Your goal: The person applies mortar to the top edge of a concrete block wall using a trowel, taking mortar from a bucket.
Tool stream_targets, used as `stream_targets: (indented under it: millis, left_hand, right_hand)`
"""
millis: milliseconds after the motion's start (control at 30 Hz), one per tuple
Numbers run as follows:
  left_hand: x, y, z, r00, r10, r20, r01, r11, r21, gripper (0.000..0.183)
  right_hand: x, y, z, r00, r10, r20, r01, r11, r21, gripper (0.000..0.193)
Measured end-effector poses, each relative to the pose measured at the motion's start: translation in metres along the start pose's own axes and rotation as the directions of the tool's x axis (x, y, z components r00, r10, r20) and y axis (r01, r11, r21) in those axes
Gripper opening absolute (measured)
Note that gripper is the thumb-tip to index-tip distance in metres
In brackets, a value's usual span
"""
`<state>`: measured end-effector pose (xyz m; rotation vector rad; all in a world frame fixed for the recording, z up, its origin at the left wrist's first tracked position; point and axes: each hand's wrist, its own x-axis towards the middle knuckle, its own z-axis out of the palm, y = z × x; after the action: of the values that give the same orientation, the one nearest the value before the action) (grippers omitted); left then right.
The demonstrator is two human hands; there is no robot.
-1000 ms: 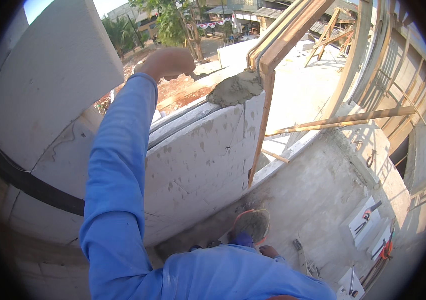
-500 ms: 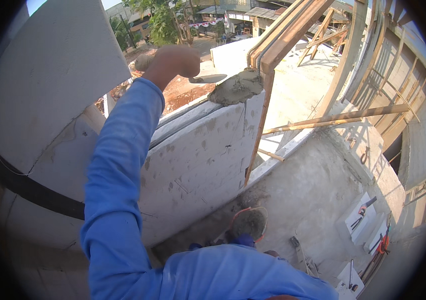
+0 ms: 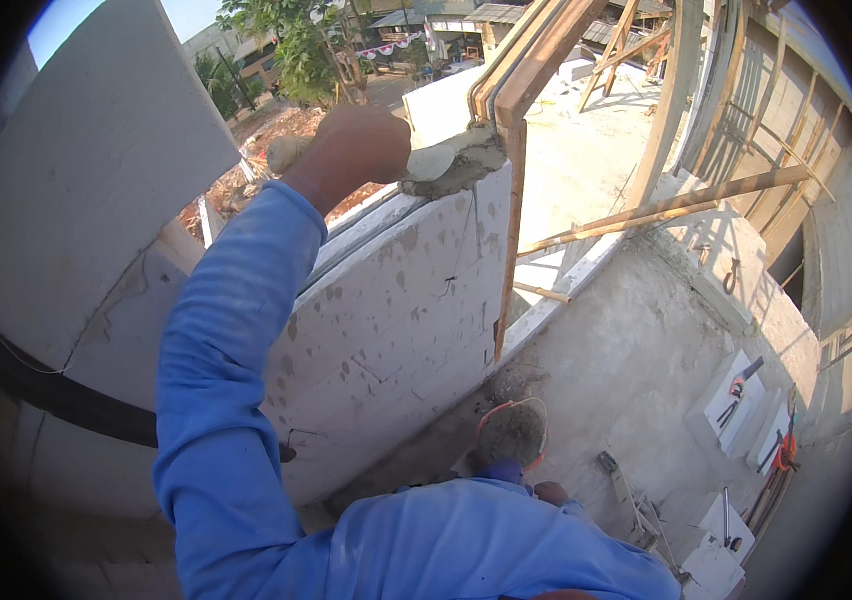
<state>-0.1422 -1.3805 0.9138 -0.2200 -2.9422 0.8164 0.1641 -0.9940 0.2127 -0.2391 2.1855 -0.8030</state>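
My left hand [image 3: 358, 150] is closed round a trowel, and the butt of its handle [image 3: 287, 153] sticks out behind the fist. The trowel's blade [image 3: 431, 164] touches the grey wet mortar [image 3: 474, 160] on top of a white block wall [image 3: 386, 300]. That mortar lies at the wall's end, against an upright wooden frame [image 3: 536, 80]. Low by my body, only a small part of my right hand [image 3: 551, 492] shows past the blue sleeve. Its fingers are not clear, nor whether it holds anything. Close by stands a bucket of mortar [image 3: 511, 432] with an orange rim.
A large pale panel [image 3: 86, 150] rises at the left. Wooden poles [image 3: 666, 210] slant across the opening beyond the frame. On the concrete floor [image 3: 626, 370] at right lie white blocks [image 3: 726, 400] with hand tools on them. A long tool [image 3: 626, 495] lies near the bucket.
My left hand has moved slightly right with the trowel, and its blade has come onto the mortar. The mortar heap looks flatter on the near side. My view has shifted a little.
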Motion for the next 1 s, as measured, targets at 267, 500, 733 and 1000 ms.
stream_targets:
  millis: [267, 500, 733, 1000]
  left_hand:
    - [-0.064, -0.035, 0.003, 0.944, 0.009, -0.329, 0.0, 1.0, 0.027, 0.018]
    - [-0.104, 0.119, 0.078, 0.997, 0.017, -0.069, -0.067, 0.522, -0.85, 0.042]
    - [-0.195, 0.295, 0.428, 0.61, 0.475, 0.634, 0.343, 0.562, -0.752, 0.041]
    - [-0.188, 0.511, 0.595, 0.368, 0.509, 0.778, 0.588, 0.521, -0.619, 0.051]
  right_hand:
    - [-0.015, 0.0, 0.026, 0.95, -0.297, -0.094, 0.23, 0.872, -0.432, 0.027]
    - [-0.051, -0.082, 0.044, 0.946, 0.255, -0.2, -0.087, 0.794, 0.602, 0.041]
    - [-0.041, -0.054, 0.069, 0.858, 0.508, -0.068, -0.386, 0.727, 0.568, 0.042]
    - [0.124, 0.073, 0.073, 0.722, 0.613, -0.321, -0.392, 0.745, 0.54, 0.043]
